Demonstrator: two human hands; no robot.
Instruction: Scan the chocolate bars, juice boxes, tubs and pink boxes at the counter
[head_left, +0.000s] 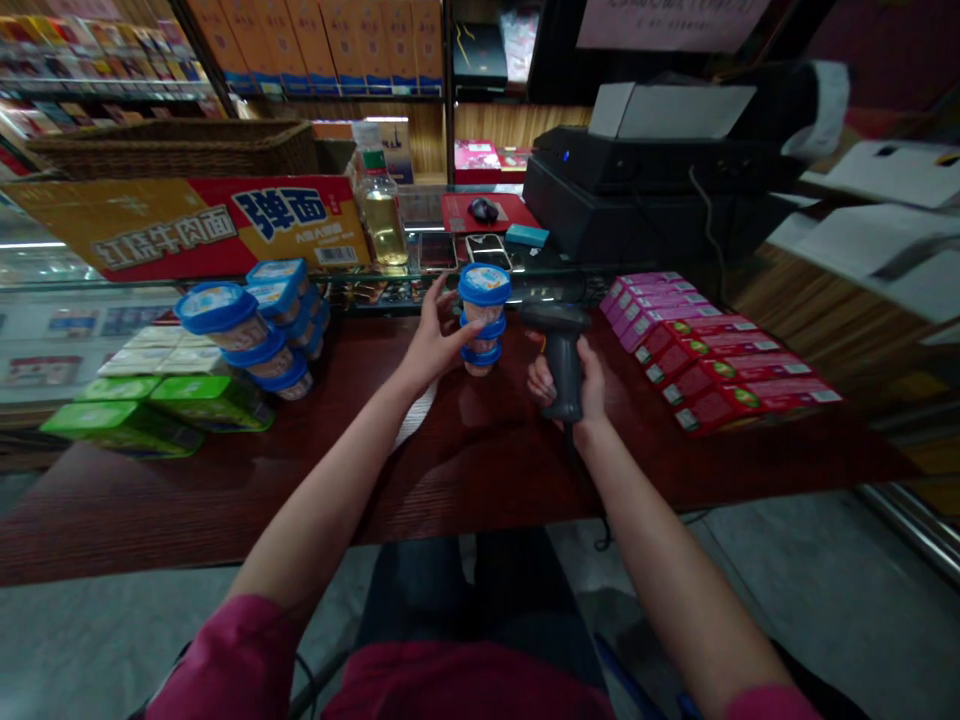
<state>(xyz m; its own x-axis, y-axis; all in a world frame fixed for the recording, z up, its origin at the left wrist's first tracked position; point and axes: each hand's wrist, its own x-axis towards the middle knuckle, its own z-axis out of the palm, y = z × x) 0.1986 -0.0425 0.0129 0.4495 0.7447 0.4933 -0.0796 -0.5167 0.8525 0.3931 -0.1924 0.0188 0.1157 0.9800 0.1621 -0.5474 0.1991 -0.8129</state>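
Sweeping in from the left, flat green packs (150,410) lay at the near corner of the dark counter (465,470), with leaning rows of blue-lidded tubs (255,330) just behind them under a printed carton (202,225). Then came the left hand (435,335), fingers spread and thumb out, cupped against the left side of a small stack of cups (484,320). That stack stood upright, three high by the look of it, its long axis vertical, forward of both hands and between them. The left hand was plainly the nearer one, touching it, though whether it truly gripped could not be told. Just to the right, the right hand (570,385) was wrapped tight round the handle of a barcode scanner (561,350), whose head sat beside the stack, close but apart. The scanner's window faced away, so its aim was hard to judge. The trigger finger was hidden and the cups' labels were too blurred to read. Farther right lay neat rows of pink and red boxes (705,350), with a black till printer (637,170) behind.
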